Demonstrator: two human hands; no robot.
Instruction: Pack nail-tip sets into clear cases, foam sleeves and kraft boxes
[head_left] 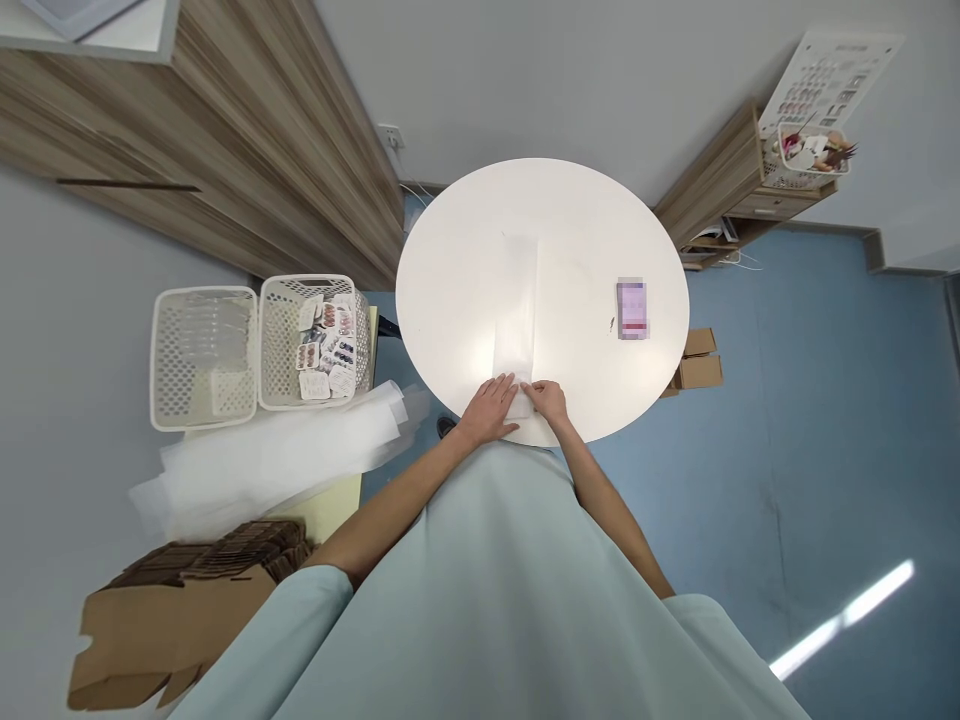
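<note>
Translucent wrap [517,300], probably light, limp and slippery, stretches along the desk [457,260] beyond the flat-spread left grip [490,408] and right grip [548,401], pinching its near part, likely the best hold.

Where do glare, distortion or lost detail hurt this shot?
Head view: pale glare on the white oval tabletop, low contrast with the translucent plastic strip; head view, lower right: bright light streak on the blue floor; head view, upper left: wide-angle stretch on the tall wood-grain cabinet; head view, tabletop right: purple rectangular item pixelated, unreadable.
</note>
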